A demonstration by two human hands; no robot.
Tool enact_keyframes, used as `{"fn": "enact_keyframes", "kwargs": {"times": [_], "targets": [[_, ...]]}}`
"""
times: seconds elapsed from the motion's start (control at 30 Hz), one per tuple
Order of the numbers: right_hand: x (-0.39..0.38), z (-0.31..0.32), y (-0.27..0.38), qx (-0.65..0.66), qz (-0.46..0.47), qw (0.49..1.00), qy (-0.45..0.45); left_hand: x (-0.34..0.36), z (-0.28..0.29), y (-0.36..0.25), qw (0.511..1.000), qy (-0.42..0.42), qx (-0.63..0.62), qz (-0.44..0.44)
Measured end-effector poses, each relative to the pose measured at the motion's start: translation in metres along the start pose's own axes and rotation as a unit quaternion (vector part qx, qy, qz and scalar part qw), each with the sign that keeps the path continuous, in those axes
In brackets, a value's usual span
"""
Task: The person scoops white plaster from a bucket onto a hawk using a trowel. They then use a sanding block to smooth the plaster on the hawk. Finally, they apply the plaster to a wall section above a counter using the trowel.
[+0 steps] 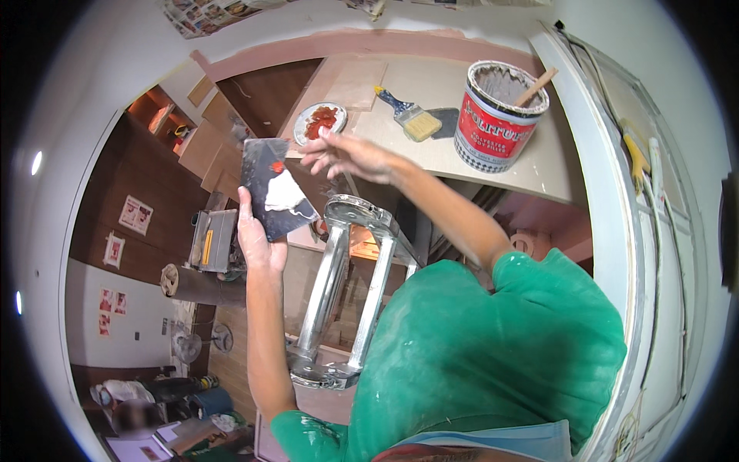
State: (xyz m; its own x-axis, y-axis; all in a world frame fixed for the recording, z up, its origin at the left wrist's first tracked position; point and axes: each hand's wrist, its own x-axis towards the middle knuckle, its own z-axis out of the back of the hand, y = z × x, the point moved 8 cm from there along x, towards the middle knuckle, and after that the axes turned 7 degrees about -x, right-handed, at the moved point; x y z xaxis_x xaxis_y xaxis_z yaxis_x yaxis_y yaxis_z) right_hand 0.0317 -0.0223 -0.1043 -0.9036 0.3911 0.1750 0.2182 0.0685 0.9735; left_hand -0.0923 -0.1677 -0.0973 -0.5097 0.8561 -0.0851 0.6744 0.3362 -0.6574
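In my left hand (260, 235) is a dark flat mixing board (258, 165), gripped along its lower left edge. A lump of white putty (283, 192) lies on it, with a small red dab (277, 166) just above. My right hand (350, 156) hovers to the right of the board, fingers apart and nothing visible in them. Just beyond its fingertips, a small round dish (341, 115) of red-brown paste (319, 121) rests on the pale work surface (392, 73).
A paintbrush (412, 115) lies across a dark flat piece (446, 123). Beside it stands a red and white tin (493, 131) with a wooden stick (536, 87) inside. Below my hands rises a metal stepladder (327, 289). Another person (135, 400) is low at the far left, near a fan (186, 344).
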Motion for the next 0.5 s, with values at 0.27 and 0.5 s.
{"fn": "enact_keyframes", "kwargs": {"times": [0.27, 0.5], "targets": [[0.019, -0.026, -0.031, 0.098, -0.022, 0.992, -0.073, -0.004, -0.005, 0.025, 0.998, 0.007, 0.047, 0.04], [0.019, 0.032, -0.006, 0.194, 0.006, 0.973, -0.127, 0.005, 0.024, 0.004, 0.997, -0.074, -0.021, -0.011]]}}
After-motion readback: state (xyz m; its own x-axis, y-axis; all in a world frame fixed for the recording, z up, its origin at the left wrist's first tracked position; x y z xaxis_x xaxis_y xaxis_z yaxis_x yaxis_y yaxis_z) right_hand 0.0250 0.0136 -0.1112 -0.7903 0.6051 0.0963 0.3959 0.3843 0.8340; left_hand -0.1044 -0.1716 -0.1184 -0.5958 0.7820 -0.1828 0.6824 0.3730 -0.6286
